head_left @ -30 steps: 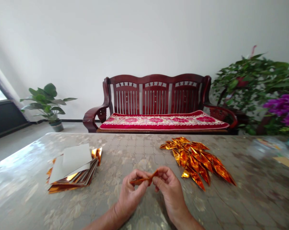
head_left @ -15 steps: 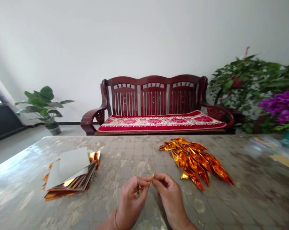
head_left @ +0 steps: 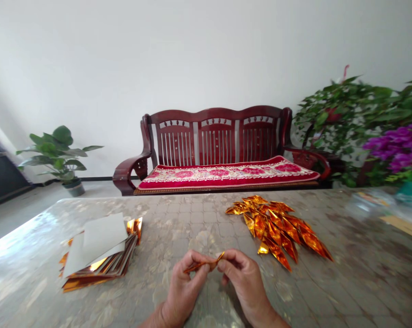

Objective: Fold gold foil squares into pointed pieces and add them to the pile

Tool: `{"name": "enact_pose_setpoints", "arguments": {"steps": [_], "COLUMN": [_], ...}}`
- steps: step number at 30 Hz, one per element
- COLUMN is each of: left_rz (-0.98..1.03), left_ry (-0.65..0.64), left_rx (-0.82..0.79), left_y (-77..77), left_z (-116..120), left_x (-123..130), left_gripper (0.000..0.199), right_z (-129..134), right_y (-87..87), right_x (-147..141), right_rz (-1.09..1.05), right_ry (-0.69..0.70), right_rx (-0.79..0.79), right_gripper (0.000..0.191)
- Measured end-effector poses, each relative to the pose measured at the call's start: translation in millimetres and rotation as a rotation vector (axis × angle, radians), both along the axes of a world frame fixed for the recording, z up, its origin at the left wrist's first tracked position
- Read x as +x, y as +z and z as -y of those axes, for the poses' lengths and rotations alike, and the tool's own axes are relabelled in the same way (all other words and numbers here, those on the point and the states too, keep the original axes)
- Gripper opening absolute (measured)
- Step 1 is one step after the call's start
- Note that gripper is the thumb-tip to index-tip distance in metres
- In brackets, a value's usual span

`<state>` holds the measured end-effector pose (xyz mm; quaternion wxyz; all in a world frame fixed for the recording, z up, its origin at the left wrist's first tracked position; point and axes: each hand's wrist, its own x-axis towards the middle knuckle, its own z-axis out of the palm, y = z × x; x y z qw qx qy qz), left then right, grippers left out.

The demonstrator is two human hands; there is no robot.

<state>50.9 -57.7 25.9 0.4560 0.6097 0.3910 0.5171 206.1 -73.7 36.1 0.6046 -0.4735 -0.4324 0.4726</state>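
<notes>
Left grip [head_left: 183,287] and right grip [head_left: 246,279] in close pinches — folded orange foil [head_left: 213,264] across from one to the other.

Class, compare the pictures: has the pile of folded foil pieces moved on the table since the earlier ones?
No. Judged against the table's far edge, the pile of folded foil pieces shows no visible shift either way.

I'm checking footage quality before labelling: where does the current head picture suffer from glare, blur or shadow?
Head view: pale glare whitens the table at far left; bright highlights break up the folded foil pieces; purple flowers and clear plastic packaging look smeared at right; soft shadow darkens the tabletop by the right hand.
</notes>
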Motion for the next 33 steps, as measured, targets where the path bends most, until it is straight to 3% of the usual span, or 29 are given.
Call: {"name": "enact_pose_setpoints", "arguments": {"steps": [7,9,12,15,21,25,30,33], "left_rz": [0.042,0.035,-0.059,-0.129,-0.185,-0.148,-0.083,-0.139], "left_ry": [-0.053,-0.074,-0.005,-0.003,-0.054,-0.011,0.036,0.006], "left_rx": [-0.095,-0.028,0.126,0.153,0.116,0.038,-0.146,-0.140], "left_y": [-1.4,-2.2,-3.8,-5.8,-6.0,-7.4,-23.8,-34.8], "left_z": [-10,-15,-20,-23,-26,-27,-28,-30], "left_x": [1,-1,-6,-10,-9,-6,-5,-5], "left_gripper": [0.033,0.033,0.033,0.039,0.037,0.025,0.032,0.038], "right_z": [-1,-2,-6,-10,-14,-17,-22,-25], "right_y": [-4.0,-6.0,-9.0,-12.7,-27.3,-36.7,-38.5,-37.5], "right_x": [13,16,20,22,24,24,25,28], "right_rz": [0.151,0.176,0.213,0.228,0.205,0.200,0.320,0.366], "right_ry": [0.077,0.071,0.061,0.074,0.106,0.045,0.027,0.029], "right_rx": [0.095,0.115,0.127,0.121,0.069,0.087,0.118,0.090], "right_gripper": [0.033,0.032,0.032,0.031,0.033,0.035,0.034,0.033]}}
